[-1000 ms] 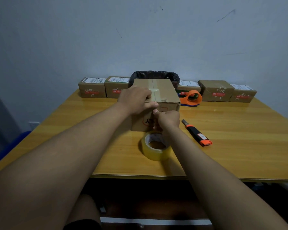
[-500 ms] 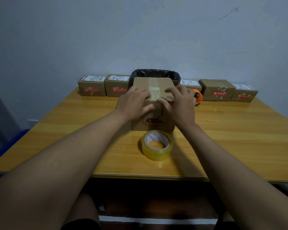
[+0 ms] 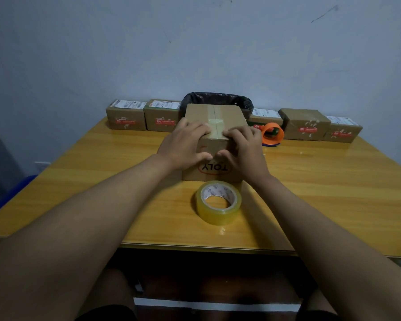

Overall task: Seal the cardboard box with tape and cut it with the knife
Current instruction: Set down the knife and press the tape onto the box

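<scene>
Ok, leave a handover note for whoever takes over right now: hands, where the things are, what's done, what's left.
Left hand: flat on the box, fingers on the top's near edge, thumb on the front.
Right hand: the same on the other side, pressing the tape strip down.
Box: mid-table, a strip already laid along the top seam and folded over the near edge.
Tape roll: lying flat just in front of the box, free.
Knife: not in view now.
Left: finish smoothing the strip. Whether more seams need tape can't be told.
</scene>
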